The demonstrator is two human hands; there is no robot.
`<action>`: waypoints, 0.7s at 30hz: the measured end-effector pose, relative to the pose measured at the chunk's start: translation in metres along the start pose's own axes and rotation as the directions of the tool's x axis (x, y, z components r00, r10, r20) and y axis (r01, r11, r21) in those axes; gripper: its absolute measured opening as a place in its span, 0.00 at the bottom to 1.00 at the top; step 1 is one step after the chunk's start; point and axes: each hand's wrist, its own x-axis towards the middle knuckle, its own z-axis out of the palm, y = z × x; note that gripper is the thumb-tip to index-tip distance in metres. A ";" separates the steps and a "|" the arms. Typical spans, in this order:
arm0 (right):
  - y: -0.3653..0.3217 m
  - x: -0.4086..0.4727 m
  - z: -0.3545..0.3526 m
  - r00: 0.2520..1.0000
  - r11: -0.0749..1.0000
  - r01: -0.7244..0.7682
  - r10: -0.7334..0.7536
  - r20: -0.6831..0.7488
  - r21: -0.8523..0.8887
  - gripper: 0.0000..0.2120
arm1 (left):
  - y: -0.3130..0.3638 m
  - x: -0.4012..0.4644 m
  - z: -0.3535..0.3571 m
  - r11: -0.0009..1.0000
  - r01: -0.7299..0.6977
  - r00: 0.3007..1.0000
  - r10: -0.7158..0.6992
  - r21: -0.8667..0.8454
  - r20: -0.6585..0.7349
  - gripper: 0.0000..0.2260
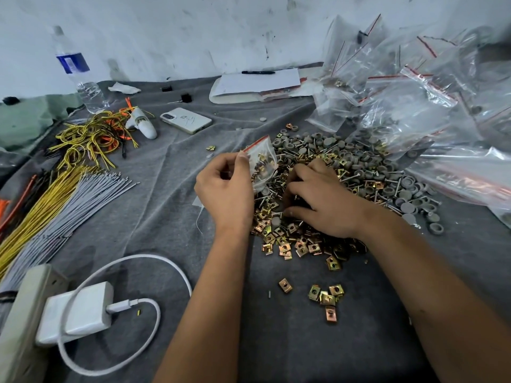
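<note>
Head: zip bag, bottle label blurred.

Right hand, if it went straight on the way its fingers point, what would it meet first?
The right hand would likely meet the bag the left hand pinches, across the clips; depth unclear.

bare cloth near front, hardware pile centre, bags right, wires left

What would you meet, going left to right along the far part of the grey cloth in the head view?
Water bottle → crumpled tissue → phone → paper pad → pile of clear bags.
</note>
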 end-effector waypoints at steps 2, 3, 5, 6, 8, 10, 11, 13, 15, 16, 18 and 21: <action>-0.001 0.001 0.001 0.999 0.999 0.002 -0.001 -0.035 0.041 0.14 | 0.000 0.000 0.000 1.000 0.007 1.000 -0.007 -0.005 -0.001 0.08; -0.002 0.001 0.001 0.998 0.997 0.008 -0.003 -0.071 0.071 0.12 | 0.000 0.000 -0.001 1.000 0.013 1.000 -0.013 -0.009 -0.001 0.07; -0.003 0.001 0.001 0.984 0.986 0.025 0.005 -0.176 0.167 0.08 | 0.000 0.000 -0.001 1.000 0.016 1.000 -0.016 -0.003 -0.003 0.07; -0.003 0.001 -0.001 0.971 0.970 0.032 0.027 -0.236 0.242 0.05 | 0.000 -0.001 -0.001 1.000 0.010 1.000 -0.010 0.010 -0.001 0.07; -0.002 -0.001 -0.004 0.933 0.921 0.057 0.088 -0.349 0.385 0.01 | 0.001 -0.002 0.000 0.999 -0.017 1.000 0.016 0.048 0.021 0.07; -0.001 -0.002 -0.006 0.881 0.901 0.104 0.113 -0.459 0.421 0.01 | 0.002 -0.004 0.001 0.992 -0.079 0.995 0.072 0.098 0.073 0.06; -0.001 -0.003 -0.007 0.858 0.900 0.131 0.107 -0.503 0.416 0.01 | 0.003 -0.006 0.001 0.984 -0.126 0.988 0.113 0.125 0.106 0.06; -0.002 -0.003 -0.007 0.822 0.900 0.185 0.078 -0.565 0.394 0.03 | 0.003 -0.009 0.002 0.963 -0.208 0.970 0.181 0.171 0.165 0.05; -0.003 -0.002 -0.006 0.800 0.914 0.216 0.035 -0.599 0.343 0.05 | 0.003 -0.012 0.004 0.945 -0.251 0.957 0.210 0.209 0.202 0.05; -0.004 -0.001 -0.006 0.794 0.923 0.227 0.009 -0.607 0.310 0.05 | 0.003 -0.012 0.005 0.943 -0.256 0.954 0.211 0.211 0.213 0.06; -0.005 -0.001 -0.004 0.790 0.931 0.254 -0.043 -0.612 0.263 0.07 | 0.002 -0.012 0.005 0.948 -0.250 0.953 0.205 0.198 0.223 0.06; -0.007 -0.001 -0.003 0.801 0.927 0.275 -0.073 -0.594 0.256 0.11 | 0.002 -0.011 0.006 0.959 -0.222 0.958 0.181 0.176 0.221 0.06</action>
